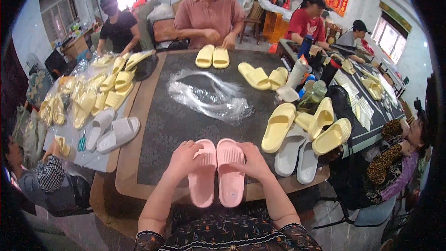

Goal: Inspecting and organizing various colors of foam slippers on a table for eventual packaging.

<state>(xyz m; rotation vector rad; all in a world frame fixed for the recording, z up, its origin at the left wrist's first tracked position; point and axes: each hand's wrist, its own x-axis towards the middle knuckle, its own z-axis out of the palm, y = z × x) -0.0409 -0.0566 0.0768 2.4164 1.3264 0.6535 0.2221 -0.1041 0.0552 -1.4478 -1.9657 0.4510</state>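
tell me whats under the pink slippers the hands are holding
The pink slippers lie side by side, soles up, over the near edge of the dark table, left hand and right hand gripping them. Their top sides are hidden.

The left hand (185, 159) and the right hand (251, 160) are pressing a pair of pink slide slippers (217, 171) side by side, soles up, at the near edge of a dark table (186, 121). Clear plastic bags (209, 96) are lying mid-table. Yellow slippers (278, 127) and grey slippers (297, 154) are resting to the right, and a person opposite is holding another yellow pair (213, 57).
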